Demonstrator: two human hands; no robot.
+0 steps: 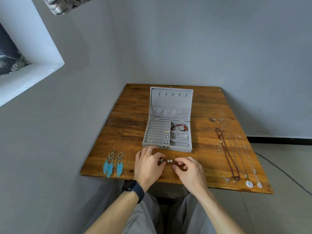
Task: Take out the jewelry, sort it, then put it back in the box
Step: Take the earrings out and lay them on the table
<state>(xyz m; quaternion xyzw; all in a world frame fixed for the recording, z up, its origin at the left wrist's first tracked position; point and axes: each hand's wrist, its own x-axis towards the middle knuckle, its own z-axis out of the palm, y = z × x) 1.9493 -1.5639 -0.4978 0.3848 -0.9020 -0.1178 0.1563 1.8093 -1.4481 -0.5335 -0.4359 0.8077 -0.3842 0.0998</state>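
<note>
Now, 2 pearl studs (169, 160) between curled hands, left hand (148, 166) pinching a 3rd stud (161, 160), grip of right hand (190, 173) unclear

The worktop (131, 119) is old brown wood, shiny in spots and rough and dark-stained in others. The box (179, 147) is covered in soft grey cloth, matt like felt. The earrings (113, 162) are blue feathers on dull metal. The round beads (169, 160) look smooth and shiny like pearls. The bracelet (179, 128) has glossy red beads. The bead necklace (227, 154) is dull brown-red. The chains (239, 149) are thin pale metal. The white pendants (249, 184) look smooth as stone. The watch band (133, 189) is dark and matt.
</note>
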